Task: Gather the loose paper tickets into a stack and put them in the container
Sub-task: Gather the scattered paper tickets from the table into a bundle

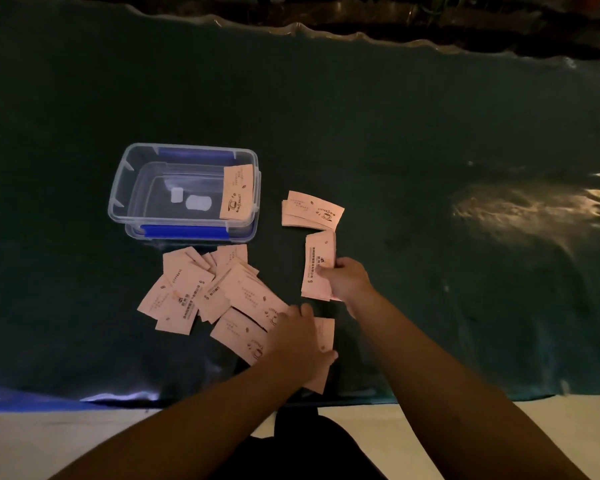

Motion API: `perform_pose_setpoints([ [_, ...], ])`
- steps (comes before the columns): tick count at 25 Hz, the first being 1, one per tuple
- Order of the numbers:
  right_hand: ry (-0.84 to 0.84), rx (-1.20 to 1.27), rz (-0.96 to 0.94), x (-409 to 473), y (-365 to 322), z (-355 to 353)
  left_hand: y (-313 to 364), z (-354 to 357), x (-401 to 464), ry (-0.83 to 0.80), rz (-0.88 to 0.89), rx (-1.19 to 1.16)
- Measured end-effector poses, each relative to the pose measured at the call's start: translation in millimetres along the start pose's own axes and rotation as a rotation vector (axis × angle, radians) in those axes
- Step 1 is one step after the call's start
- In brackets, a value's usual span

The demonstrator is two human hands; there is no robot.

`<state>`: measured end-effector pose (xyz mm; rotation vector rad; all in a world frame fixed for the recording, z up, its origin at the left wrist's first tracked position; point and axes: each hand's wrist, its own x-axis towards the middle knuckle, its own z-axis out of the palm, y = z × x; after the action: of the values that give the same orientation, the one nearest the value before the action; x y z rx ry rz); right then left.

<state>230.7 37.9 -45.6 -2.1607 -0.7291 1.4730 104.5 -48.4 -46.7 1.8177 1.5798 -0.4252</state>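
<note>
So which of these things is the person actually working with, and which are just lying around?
Part of the job:
- clear container, one ticket leaning inside
- scattered tickets
- small stack beside the container
- stack gripped in the right hand
- left hand pressing on loose tickets

Just lying about:
- dark green table cover
- two small white pieces in the container

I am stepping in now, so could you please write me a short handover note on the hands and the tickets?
Right hand grips a gathered stack of tickets.
Left hand lies flat on the loose tickets in front of the clear container.
Done: one ticket leans inside the container; a small pile lies right of it.
Left: gather the rest and box everything.
</note>
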Motion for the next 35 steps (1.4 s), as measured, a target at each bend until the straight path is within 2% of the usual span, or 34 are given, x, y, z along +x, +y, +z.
perform_pose_setpoints([
  [5, -0.010, 0.013, 0.016, -4.6, 7.4, -10.3, 6.4, 19.0, 2.9, -0.029, -0.021, 0.023],
  [12, -0.005, 0.153, 0.005, -13.0, 20.8, -36.2, 4.3, 0.0, 20.2, 0.089, -0.168, -0.116],
  [18, 0.022, 0.220, 0.036, -21.1, 35.9, -48.0, -7.4, -28.5, 41.6, 0.166, -0.210, -0.283],
  [21, -0.102, 0.235, 0.056, -26.5, 41.2, -39.3, -4.1, -33.3, 46.3, 0.207, -0.118, -0.285],
  [24, -0.225, 0.330, 0.058, -37.4, 39.0, -19.5, 6.8, -32.9, 51.5, 0.176, -0.063, -0.285],
  [28, -0.276, 0.526, 0.112, -38.1, 36.0, -1.8, -2.1, -31.2, 47.7, 0.198, -0.044, -0.360],
  [29, -0.291, 0.498, 0.108, -39.3, 33.7, 1.7, -8.4, -32.3, 42.2, 0.216, -0.033, -0.394],
  [32, -0.283, 0.148, -0.013, -43.0, 24.1, 12.7, -37.0, -34.7, 16.7, 0.250, -0.018, -0.509],
  [35, -0.344, -0.041, -0.074, -45.4, 10.6, 24.5, -71.5, -31.2, -14.4, 0.181, -0.149, -0.652],
])
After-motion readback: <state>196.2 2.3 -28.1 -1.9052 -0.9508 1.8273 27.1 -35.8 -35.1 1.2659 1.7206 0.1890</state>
